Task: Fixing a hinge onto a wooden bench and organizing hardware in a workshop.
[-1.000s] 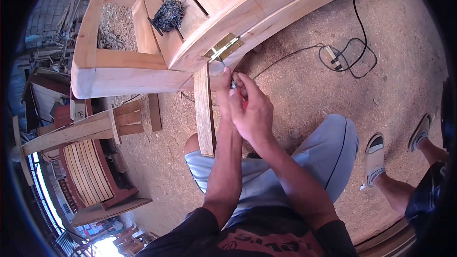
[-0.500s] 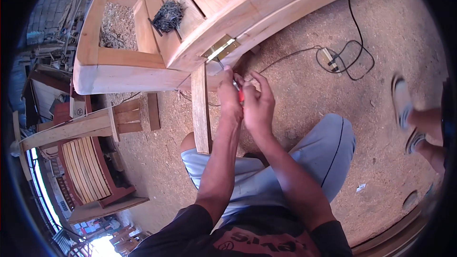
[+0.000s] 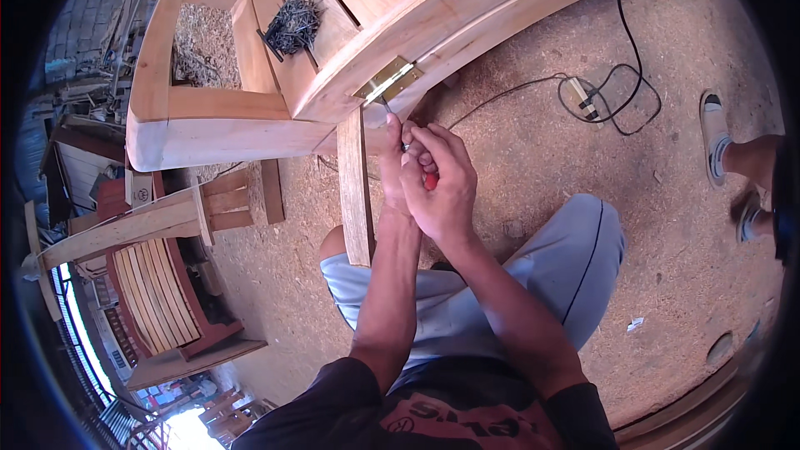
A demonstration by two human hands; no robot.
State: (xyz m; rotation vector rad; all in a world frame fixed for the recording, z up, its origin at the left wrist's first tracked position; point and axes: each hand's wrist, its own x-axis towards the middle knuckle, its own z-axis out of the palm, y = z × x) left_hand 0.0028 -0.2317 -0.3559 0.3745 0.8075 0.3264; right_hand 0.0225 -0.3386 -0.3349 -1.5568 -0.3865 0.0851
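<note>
My left hand (image 3: 394,158) and my right hand (image 3: 443,187) are closed together around a screwdriver, its red handle (image 3: 431,181) showing between the fingers. The thin metal shaft (image 3: 387,107) reaches from my left fingertips to the lower edge of a brass hinge (image 3: 388,82). That hinge lies across the joint between two pale wooden rails (image 3: 467,37) of a large slatted furniture piece. Whether the tip sits in a screw is too small to tell. My fingers hide most of the screwdriver's middle.
A heap of dark screws or nails (image 3: 293,25) lies on the slats. A narrow wooden strip (image 3: 354,192) stands beside my left forearm. Black cable (image 3: 621,67) loops around a socket block (image 3: 581,98) on the dusty floor. Another person's foot (image 3: 714,137) is at the right.
My right hand has turned and moved up against my left hand, and the red handle has shifted lower. At the right, the other person's feet have changed position.
</note>
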